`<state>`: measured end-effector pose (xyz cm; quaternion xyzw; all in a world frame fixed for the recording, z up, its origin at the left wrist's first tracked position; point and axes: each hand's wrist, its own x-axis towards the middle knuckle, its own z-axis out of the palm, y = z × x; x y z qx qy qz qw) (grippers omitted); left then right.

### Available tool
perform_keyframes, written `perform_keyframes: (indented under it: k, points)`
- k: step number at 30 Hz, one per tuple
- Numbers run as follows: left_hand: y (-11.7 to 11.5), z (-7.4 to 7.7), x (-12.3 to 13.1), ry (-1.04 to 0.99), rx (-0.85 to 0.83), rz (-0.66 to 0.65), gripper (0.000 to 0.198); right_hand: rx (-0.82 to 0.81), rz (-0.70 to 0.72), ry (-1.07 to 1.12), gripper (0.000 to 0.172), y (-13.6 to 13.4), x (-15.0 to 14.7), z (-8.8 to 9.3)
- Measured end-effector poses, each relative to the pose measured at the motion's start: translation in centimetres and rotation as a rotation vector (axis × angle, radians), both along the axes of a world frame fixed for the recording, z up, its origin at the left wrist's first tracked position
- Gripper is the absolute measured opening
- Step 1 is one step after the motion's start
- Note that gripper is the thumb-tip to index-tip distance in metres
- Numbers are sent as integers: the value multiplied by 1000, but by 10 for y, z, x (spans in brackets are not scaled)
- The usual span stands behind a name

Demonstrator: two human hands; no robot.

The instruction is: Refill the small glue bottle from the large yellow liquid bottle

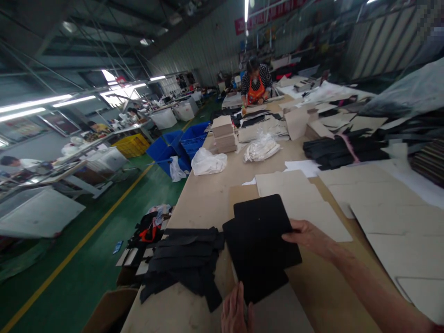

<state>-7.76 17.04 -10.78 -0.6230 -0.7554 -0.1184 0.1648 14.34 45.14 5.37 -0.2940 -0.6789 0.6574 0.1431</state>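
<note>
My right hand (pixel 308 237) pinches the right edge of a black rectangular panel (pixel 262 215) between thumb and fingers. Beneath it, more black panels (pixel 265 284) lie turned at differing angles, overlapping. At the near left corner of this pile is my left hand (pixel 236 309), fingers stretched out against the edge, thumb apart; the picture's bottom cuts it off. Under the black panels a grey-beige board (pixel 282 312) shows in part. Left of the pile, black fabric strips (pixel 185 252) lie fanned out on the table (pixel 194 203).
Beige boards (pixel 291 189) and larger sheets (pixel 391 217) cover the right side. Farther up are plastic bags (pixel 208 163), stacked beige pieces (pixel 224 134) and a black bundle (pixel 343 150). Blue bins (pixel 169 150) stand beyond the left edge. A person in an orange apron (pixel 255 94) works at the far end.
</note>
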Motion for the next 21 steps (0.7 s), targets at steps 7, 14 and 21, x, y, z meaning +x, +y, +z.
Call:
perform_keyframes:
  k: [7, 14, 21]
  points:
    - [1, -8, 3, -22, 100, 6, 42, 167, 162, -142, 18, 36, 64, -14]
    - [2, -22, 7, -126, 144, 86, 42, 128, -75, -295, 24, 23, 103, -86]
    - [5, -28, 5, -109, 229, 82, 43, -84, -428, -238, 54, -14, 98, -115]
